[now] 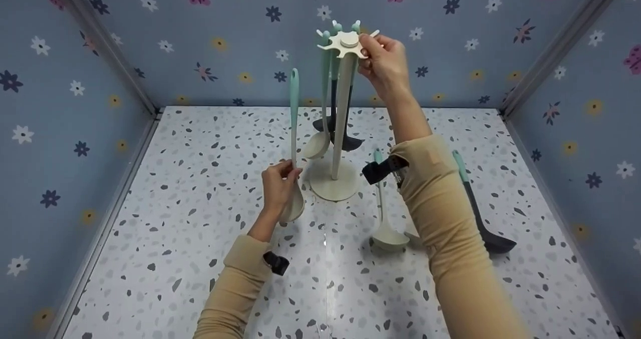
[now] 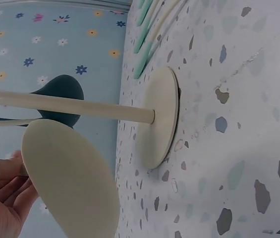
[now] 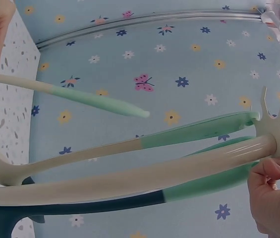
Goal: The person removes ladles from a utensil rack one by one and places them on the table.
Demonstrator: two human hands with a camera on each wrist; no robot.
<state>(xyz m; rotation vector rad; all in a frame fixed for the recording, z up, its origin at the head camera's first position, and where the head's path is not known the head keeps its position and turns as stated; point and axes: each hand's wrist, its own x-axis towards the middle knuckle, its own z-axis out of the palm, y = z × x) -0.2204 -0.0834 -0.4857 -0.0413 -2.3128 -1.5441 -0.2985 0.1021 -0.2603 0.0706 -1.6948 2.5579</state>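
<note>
My left hand (image 1: 278, 186) pinches a cream spoon (image 1: 294, 98) by its lower shaft, its mint handle pointing up. The spoon's smooth oval head (image 2: 70, 178) hangs low beside the cream utensil stand (image 1: 343, 103), apart from its pole. At the stand's top, my right hand (image 1: 388, 66) grips the edge of the hooked holder (image 1: 349, 39). From the holder's far and left hooks hang a cream spoon-like utensil (image 1: 316, 146), a dark ladle (image 1: 352, 142) and another dark-headed utensil (image 1: 323, 123), partly hidden. The round base (image 1: 320, 189) sits on the table.
Right of the stand, a cream ladle (image 1: 389, 240) and a dark utensil (image 1: 497, 242) with mint handles lie on the speckled table (image 1: 200, 259). Another cream utensil (image 1: 412, 234) is mostly hidden under the right sleeve. Flowered panels (image 1: 240, 43) enclose the table's back and sides.
</note>
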